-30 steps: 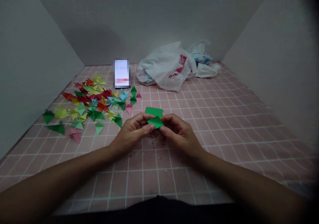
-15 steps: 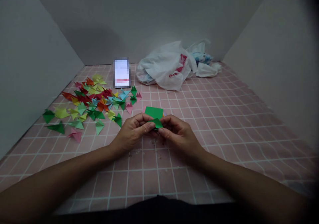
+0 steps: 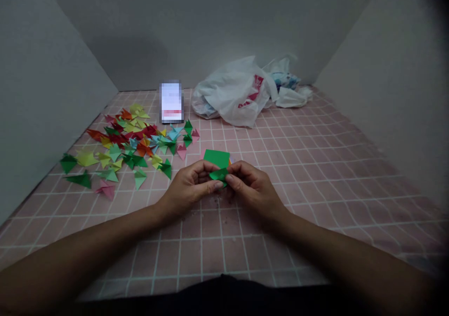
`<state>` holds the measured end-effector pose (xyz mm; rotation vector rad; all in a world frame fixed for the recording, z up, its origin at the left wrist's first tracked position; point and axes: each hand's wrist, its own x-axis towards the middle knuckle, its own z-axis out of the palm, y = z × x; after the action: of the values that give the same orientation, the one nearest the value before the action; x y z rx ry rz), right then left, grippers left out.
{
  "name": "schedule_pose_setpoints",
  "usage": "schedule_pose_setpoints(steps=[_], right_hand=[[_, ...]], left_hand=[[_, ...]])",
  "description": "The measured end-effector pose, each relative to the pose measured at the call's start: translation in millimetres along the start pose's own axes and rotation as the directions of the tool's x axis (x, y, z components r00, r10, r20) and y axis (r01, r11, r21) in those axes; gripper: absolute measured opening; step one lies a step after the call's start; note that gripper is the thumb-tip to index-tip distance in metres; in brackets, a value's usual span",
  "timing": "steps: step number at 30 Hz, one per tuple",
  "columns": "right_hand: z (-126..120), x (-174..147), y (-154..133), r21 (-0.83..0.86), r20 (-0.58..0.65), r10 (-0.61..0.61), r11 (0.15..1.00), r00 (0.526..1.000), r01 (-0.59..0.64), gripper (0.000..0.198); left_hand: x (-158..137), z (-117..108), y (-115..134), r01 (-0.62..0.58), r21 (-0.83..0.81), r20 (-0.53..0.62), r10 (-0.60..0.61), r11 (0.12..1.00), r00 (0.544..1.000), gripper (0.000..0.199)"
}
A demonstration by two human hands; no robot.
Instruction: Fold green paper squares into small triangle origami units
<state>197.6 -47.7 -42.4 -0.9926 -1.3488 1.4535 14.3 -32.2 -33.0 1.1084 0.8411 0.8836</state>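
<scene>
Between my two hands is a small folded piece of green origami paper (image 3: 219, 174). My left hand (image 3: 194, 182) pinches its left side, the thumb lying along the lower edge. The fingertips of my right hand (image 3: 250, 182) grip its right side, thumb in front. My fingers cover parts of the paper, so its exact folds are hard to make out. Just beyond the hands, a stack of square paper (image 3: 216, 157) lies on the table, a green sheet on top and other colours peeking out at its edges.
Many folded paper pieces (image 3: 131, 140) in several colours are spread at the left. A phone (image 3: 171, 101) with a lit, blurred screen stands at the back. White plastic bags (image 3: 235, 93) lie by the rear wall. A pink checked cloth (image 3: 315, 166) covers the table.
The green paper's raised point has flattened into a narrower, curled shape. My left thumb has slid slightly down and right, and the right thumb has moved up a little.
</scene>
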Motion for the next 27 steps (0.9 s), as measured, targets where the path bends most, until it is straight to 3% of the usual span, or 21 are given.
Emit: schedule_pose_setpoints(steps=[6, 14, 19, 27], right_hand=[[1.5, 1.3, 0.2, 0.054, 0.054, -0.059, 0.997, 0.997, 0.056, 0.017], [1.4, -0.4, -0.2, -0.004, -0.019, -0.01, 1.0, 1.0, 0.01, 0.013], [1.3, 1.0, 0.8, -0.007, 0.015, -0.001, 1.0, 1.0, 0.001, 0.014], [2.3, -0.8, -2.5, 0.001, -0.029, -0.005, 1.0, 1.0, 0.005, 0.015]], left_hand=[[-1.0, 0.9, 4.1, -0.043, 0.072, -0.039, 0.046, 0.996, 0.998, 0.021], [-2.6, 1.7, 3.1, -0.009, 0.098, -0.042, 0.013, 0.995, 0.999, 0.02], [-2.7, 1.8, 3.8, -0.007, 0.102, -0.039, 0.011, 0.995, 0.999, 0.021], [-2.1, 3.1, 4.7, 0.024, 0.11, -0.094, -0.014, 0.994, 0.995, 0.022]])
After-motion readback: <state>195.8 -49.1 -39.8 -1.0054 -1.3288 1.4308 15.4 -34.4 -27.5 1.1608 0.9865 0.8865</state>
